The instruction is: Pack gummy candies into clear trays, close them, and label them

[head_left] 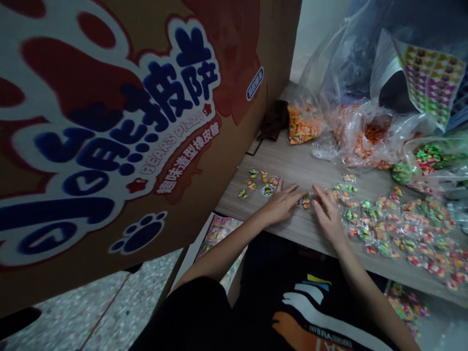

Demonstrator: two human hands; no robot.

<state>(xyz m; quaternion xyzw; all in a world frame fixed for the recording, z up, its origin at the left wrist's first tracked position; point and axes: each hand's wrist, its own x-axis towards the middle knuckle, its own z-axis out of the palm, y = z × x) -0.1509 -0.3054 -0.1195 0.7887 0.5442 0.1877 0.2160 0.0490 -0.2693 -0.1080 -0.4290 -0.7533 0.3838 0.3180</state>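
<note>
My left hand (281, 204) lies flat on the wooden table (292, 165), fingers stretched toward a small wrapped candy packet (304, 201). My right hand (328, 212) rests just right of that packet, fingers extended and touching it. Left of my left hand sits a little group of several similar packets (259, 183). A wide spread of several more packets (398, 229) covers the table to the right of my right hand.
A big printed cardboard box (109, 136) fills the left side, right beside the table. Clear plastic bags of orange candies (303, 124) and green candies (427, 158) stand at the back. A printed card sheet (431, 78) leans behind them. Printed sheets (219, 231) lie below the table edge.
</note>
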